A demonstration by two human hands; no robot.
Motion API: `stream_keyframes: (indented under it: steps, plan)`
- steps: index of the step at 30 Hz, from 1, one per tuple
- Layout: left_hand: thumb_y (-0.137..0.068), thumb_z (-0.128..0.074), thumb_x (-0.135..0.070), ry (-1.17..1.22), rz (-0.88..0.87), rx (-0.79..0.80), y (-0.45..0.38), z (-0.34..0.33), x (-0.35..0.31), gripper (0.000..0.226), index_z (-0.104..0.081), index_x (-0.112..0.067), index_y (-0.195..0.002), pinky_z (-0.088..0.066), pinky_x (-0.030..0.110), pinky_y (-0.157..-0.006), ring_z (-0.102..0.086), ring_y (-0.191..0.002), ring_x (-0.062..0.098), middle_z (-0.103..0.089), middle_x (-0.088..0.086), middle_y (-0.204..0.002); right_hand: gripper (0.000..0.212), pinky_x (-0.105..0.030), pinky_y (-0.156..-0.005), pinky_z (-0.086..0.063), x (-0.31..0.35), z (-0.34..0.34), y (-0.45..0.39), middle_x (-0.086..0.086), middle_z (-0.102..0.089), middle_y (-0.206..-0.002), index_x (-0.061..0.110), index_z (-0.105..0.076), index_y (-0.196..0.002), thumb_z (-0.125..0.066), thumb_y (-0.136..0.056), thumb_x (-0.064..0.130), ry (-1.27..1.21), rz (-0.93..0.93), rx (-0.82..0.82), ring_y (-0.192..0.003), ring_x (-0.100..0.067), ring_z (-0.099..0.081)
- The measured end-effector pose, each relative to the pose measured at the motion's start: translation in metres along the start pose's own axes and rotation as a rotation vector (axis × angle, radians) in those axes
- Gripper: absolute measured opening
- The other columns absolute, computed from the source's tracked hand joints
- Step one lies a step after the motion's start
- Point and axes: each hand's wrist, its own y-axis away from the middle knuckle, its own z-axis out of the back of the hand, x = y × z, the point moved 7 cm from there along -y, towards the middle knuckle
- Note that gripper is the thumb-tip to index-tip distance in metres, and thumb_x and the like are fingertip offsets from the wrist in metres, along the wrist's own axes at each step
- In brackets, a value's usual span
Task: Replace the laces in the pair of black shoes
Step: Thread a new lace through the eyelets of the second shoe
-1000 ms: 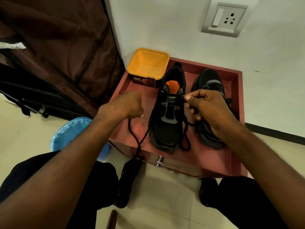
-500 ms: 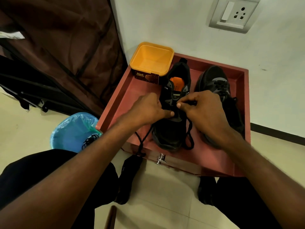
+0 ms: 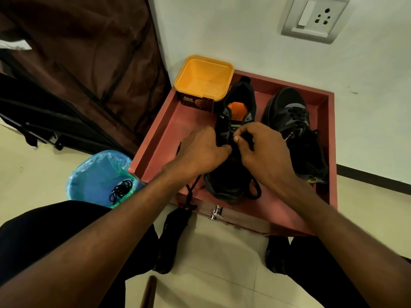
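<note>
Two black shoes stand in a red drawer [image 3: 169, 127]. The left shoe [image 3: 239, 103] has an orange insole and a half-threaded black lace [image 3: 192, 190] whose end trails over the drawer's front edge. Both my hands meet over its eyelets. My left hand [image 3: 200, 152] holds the shoe's left side, thumb at the lace. My right hand [image 3: 260, 147] pinches the lace between thumb and forefinger. The right shoe [image 3: 293, 127] is fully laced and lies beside my right hand.
An orange tub [image 3: 204, 78] sits in the drawer's back left corner. A blue-lined bin [image 3: 97, 176] with a bundle of black laces [image 3: 121, 190] stands left of the drawer. A brown fabric wardrobe [image 3: 77, 63] is at left, a wall socket [image 3: 313, 17] above.
My left hand came in from the drawer's left side to the shoe's eyelets. My right hand moved left from the shoe's edge to meet it over the tongue.
</note>
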Motion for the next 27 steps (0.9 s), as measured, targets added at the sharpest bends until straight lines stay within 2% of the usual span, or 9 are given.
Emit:
stream_keyframes:
  steps: [4,7,9,12,14,18,22,24,27]
  plan:
    - [-0.09,-0.067,-0.04,0.003,-0.026,-0.011,0.001,0.002,-0.001,0.025,-0.059,-0.016,-0.089,-0.043,0.029,-0.055,-0.066,-0.074,0.021,-0.066,0.003,-0.084,0.018,-0.021,-0.083,-0.056,-0.001,0.008,0.001,0.012,-0.074,-0.105,0.022,-0.078,-0.107,-0.072,-0.093,0.012,-0.241,-0.069,-0.072,-0.096,0.0,-0.067]
    - [-0.086,-0.063,-0.041,0.002,-0.061,-0.042,0.003,-0.002,-0.006,0.024,-0.057,-0.019,-0.09,-0.05,0.033,-0.057,-0.066,-0.073,0.021,-0.065,0.001,-0.083,0.03,-0.031,-0.09,-0.059,0.002,0.006,0.001,0.005,-0.076,-0.107,0.019,-0.076,-0.12,-0.071,-0.092,0.007,-0.161,-0.038,-0.063,-0.101,-0.007,-0.07]
    - [-0.081,-0.057,-0.048,0.014,-0.066,-0.059,0.006,-0.005,-0.009,0.029,-0.056,-0.021,-0.09,-0.054,0.038,-0.057,-0.067,-0.072,0.023,-0.064,0.0,-0.083,0.026,-0.041,-0.082,-0.06,0.008,0.001,0.002,-0.001,-0.074,-0.105,0.018,-0.076,-0.118,-0.068,-0.095,0.011,0.023,0.028,-0.047,-0.099,-0.021,-0.07]
    - [-0.089,-0.06,-0.046,0.017,-0.044,-0.1,0.009,-0.004,-0.01,0.026,-0.052,-0.021,-0.089,-0.046,0.036,-0.056,-0.06,-0.072,0.019,-0.06,0.0,-0.084,0.012,-0.032,-0.06,-0.048,0.013,0.003,0.003,0.0,-0.057,-0.101,0.018,-0.077,-0.101,-0.07,-0.096,0.026,0.199,0.089,-0.103,-0.091,-0.021,-0.059]
    - [-0.094,-0.062,-0.041,0.037,-0.043,-0.114,0.011,-0.004,-0.01,0.023,-0.051,-0.021,-0.089,-0.038,0.032,-0.056,-0.056,-0.07,0.016,-0.058,-0.001,-0.083,0.012,-0.028,-0.056,-0.043,0.007,0.001,0.004,0.002,-0.045,-0.101,0.017,-0.077,-0.098,-0.072,-0.095,0.028,0.163,0.046,-0.121,-0.087,-0.015,-0.051]
    - [-0.096,-0.062,-0.038,0.046,-0.061,-0.102,0.014,-0.004,-0.016,0.02,-0.05,-0.022,-0.09,-0.036,0.03,-0.054,-0.055,-0.068,0.013,-0.057,-0.004,-0.081,0.007,-0.023,-0.074,-0.048,-0.012,-0.009,0.008,0.004,-0.053,-0.104,0.023,-0.077,-0.101,-0.073,-0.095,0.022,-0.193,-0.201,-0.136,-0.094,-0.008,-0.056]
    - [-0.099,-0.061,-0.038,0.008,-0.065,-0.104,0.015,-0.003,-0.02,0.02,-0.048,-0.024,-0.092,-0.03,0.026,-0.051,-0.048,-0.065,0.006,-0.053,-0.008,-0.079,0.012,-0.026,-0.086,-0.052,-0.016,-0.015,0.009,0.006,-0.06,-0.106,0.028,-0.078,-0.098,-0.074,-0.093,0.017,-0.331,-0.301,-0.098,-0.101,-0.007,-0.061]
    - [-0.099,-0.06,-0.038,-0.002,-0.065,-0.104,0.016,-0.003,-0.02,0.02,-0.049,-0.023,-0.093,-0.03,0.027,-0.052,-0.048,-0.066,0.007,-0.054,-0.007,-0.081,0.013,-0.032,-0.085,-0.054,-0.016,-0.012,0.004,0.009,-0.059,-0.105,0.027,-0.079,-0.105,-0.074,-0.094,0.022,-0.217,-0.263,-0.041,-0.101,-0.01,-0.062]
    - [-0.098,-0.06,-0.036,-0.016,-0.084,-0.096,0.015,-0.004,-0.021,0.02,-0.048,-0.023,-0.09,-0.031,0.029,-0.053,-0.05,-0.068,0.011,-0.055,-0.006,-0.082,0.02,-0.029,-0.066,-0.045,-0.004,-0.01,0.002,0.008,-0.05,-0.101,0.025,-0.077,-0.115,-0.068,-0.097,0.028,0.129,-0.102,0.004,-0.096,-0.015,-0.057]
